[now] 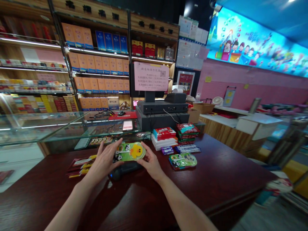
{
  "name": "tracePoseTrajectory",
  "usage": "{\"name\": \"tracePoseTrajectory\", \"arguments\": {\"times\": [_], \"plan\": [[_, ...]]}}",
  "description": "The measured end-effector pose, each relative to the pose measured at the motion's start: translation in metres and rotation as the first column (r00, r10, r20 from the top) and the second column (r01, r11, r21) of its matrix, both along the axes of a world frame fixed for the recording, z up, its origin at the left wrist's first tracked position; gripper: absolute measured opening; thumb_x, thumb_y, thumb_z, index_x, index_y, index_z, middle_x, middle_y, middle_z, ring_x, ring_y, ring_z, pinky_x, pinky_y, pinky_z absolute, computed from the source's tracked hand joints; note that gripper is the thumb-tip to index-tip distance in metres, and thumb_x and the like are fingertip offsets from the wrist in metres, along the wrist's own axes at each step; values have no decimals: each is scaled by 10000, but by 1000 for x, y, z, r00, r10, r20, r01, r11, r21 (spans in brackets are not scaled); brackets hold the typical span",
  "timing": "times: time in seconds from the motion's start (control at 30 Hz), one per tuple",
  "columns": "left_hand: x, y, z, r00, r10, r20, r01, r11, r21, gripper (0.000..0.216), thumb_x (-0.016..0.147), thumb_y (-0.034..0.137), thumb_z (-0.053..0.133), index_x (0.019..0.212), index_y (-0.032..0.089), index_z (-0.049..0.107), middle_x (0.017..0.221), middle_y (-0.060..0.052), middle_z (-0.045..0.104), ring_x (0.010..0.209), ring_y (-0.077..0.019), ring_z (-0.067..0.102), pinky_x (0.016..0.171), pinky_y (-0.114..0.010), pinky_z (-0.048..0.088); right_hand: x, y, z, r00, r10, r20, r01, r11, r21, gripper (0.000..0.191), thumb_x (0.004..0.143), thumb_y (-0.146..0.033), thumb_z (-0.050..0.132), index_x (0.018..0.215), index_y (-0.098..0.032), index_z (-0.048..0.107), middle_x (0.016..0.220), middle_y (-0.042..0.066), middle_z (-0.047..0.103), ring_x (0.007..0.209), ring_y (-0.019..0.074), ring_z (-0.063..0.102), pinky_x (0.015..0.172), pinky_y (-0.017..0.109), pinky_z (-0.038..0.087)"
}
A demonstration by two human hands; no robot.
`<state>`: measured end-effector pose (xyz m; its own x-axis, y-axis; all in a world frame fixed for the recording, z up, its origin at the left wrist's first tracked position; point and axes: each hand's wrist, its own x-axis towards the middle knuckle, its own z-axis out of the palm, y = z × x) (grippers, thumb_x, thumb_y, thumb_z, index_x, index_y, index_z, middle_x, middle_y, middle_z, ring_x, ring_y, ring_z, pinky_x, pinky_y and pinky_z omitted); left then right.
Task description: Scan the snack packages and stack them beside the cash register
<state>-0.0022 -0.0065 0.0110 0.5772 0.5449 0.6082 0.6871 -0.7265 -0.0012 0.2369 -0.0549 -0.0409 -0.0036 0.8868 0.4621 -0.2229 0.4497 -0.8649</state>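
Note:
Between both hands I hold a green blister pack [127,153] with a yellow duck figure at its right end. My left hand [107,157] grips the left end, with the thumb below and fingers above. On the right end, the fingers and thumb of my right hand [150,162] pinch the rounded edge. Just below the pack, a black handheld barcode scanner [120,171] with a small blue light lies on the dark counter [141,205]. Left of my left hand lie several red and yellow packets [79,166]. Similar green blister packs [183,161] rest to the right.
Stacked red-and-white boxes [164,134], red-green packets [187,132], a purple packet [166,150] and blue-white packets [187,148] stand right of my hands. Behind them is a cash register [161,109] with a pink sign [151,77]. A glass case [64,128] borders the counter at left.

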Motion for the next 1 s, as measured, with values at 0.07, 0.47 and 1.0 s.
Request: {"name": "tracePoseTrajectory", "arguments": {"times": [0.07,0.47,1.0], "plan": [[-1,-1,1,1000,1,9,-1,1000,-3,812,900,405,615,1573,267,180,1431,-113,588,1310,-286,563,1228,-605,105,0,1,0,1000,-9,-6,9,1000,-1,829,764,-268,800,1495,-295,410,1303,42,690,1194,227,646,1060,404,486],[-20,1,-6,994,93,64,-93,996,-3,731,900,428,612,1531,274,275,1476,-110,548,1336,-290,534,1229,-599,119,5,3,-2,988,-132,82,134,991,-16,761,760,-242,755,1460,-289,459,1166,49,733,1038,210,659,822,329,518],[-45,0,-14,982,119,147,-127,991,50,668,918,434,588,1500,257,311,1435,-132,576,1326,-307,544,1215,-624,163,3,-5,-5,876,-272,399,223,961,166,650,852,-219,654,1464,-293,448,1302,68,679,1153,222,627,966,405,494]]}}
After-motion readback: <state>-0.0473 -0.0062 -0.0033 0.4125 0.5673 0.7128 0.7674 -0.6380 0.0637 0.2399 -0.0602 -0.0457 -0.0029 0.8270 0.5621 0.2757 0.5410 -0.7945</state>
